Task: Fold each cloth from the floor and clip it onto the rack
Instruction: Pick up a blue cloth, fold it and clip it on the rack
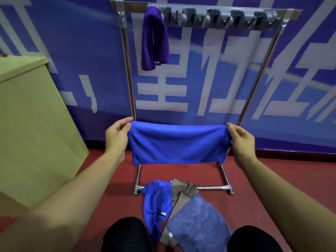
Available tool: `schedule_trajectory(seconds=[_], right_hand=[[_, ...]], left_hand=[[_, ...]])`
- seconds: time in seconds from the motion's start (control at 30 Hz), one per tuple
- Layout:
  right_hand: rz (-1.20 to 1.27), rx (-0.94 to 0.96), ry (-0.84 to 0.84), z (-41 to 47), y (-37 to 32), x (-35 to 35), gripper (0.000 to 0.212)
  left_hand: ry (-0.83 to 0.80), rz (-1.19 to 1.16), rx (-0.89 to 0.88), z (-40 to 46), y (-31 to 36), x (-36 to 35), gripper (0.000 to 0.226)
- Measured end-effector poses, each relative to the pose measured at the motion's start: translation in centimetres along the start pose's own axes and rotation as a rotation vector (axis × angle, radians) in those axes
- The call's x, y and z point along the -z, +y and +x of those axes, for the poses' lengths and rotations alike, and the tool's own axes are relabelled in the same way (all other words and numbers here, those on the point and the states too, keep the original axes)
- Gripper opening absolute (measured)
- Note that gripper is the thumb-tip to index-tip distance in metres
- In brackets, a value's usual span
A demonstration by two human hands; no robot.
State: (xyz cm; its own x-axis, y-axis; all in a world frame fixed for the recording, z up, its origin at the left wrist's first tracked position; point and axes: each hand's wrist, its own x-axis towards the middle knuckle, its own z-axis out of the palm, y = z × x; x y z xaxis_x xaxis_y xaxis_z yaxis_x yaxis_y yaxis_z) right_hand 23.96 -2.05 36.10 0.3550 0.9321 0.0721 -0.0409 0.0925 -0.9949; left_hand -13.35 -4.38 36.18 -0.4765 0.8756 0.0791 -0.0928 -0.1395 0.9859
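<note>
Left hand [117, 137] and right hand [241, 140] each pinch an end of the folded blue cloth [179, 144], stretched mid-air before the rack [200, 10]. Purple cloth [154, 39] clipped up; three cloths [181, 208] on floor [254, 197].

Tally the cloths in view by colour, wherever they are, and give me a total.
Bright blue: 2, one folded cloth held between the left hand and right hand, one crumpled on the floor
Purple: 1, hanging on the rack
Brown: 1, on the floor
Grey-blue: 1, on the floor
Total: 5
</note>
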Motion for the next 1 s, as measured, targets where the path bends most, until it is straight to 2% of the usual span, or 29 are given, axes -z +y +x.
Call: schedule_trajectory(seconds=[0.17, 0.3, 0.5, 0.73, 0.87, 1.0], right_hand=[[0.031, -0.157, -0.240, -0.3, 0.6, 0.7, 0.063], [-0.009, -0.178, -0.305, -0.4, 1.2, 0.9, 0.076], [-0.122, -0.079, -0.262, -0.3, 1.6, 1.2, 0.071], [-0.237, 0.021, -0.233, -0.4, 2.5, 1.7, 0.053], [-0.286, -0.003, -0.235, -0.4, 3.2, 1.5, 0.043], [-0.348, -0.014, -0.253, -0.6, 3.8, 1.4, 0.030]], left_hand=[[-0.176, 0.087, 0.090, -0.5, -1.5, 1.0, 0.055], [-0.242, 0.142, 0.141, -1.0, -2.5, 1.5, 0.073], [-0.144, 0.111, 0.082, -1.4, -3.2, 1.7, 0.067], [-0.079, 0.039, 0.121, -1.5, -3.8, 2.6, 0.051], [-0.097, 0.115, 0.080, -1.7, -4.2, 2.8, 0.038], [-0.153, 0.262, 0.002, -1.8, -4.6, 3.1, 0.035]])
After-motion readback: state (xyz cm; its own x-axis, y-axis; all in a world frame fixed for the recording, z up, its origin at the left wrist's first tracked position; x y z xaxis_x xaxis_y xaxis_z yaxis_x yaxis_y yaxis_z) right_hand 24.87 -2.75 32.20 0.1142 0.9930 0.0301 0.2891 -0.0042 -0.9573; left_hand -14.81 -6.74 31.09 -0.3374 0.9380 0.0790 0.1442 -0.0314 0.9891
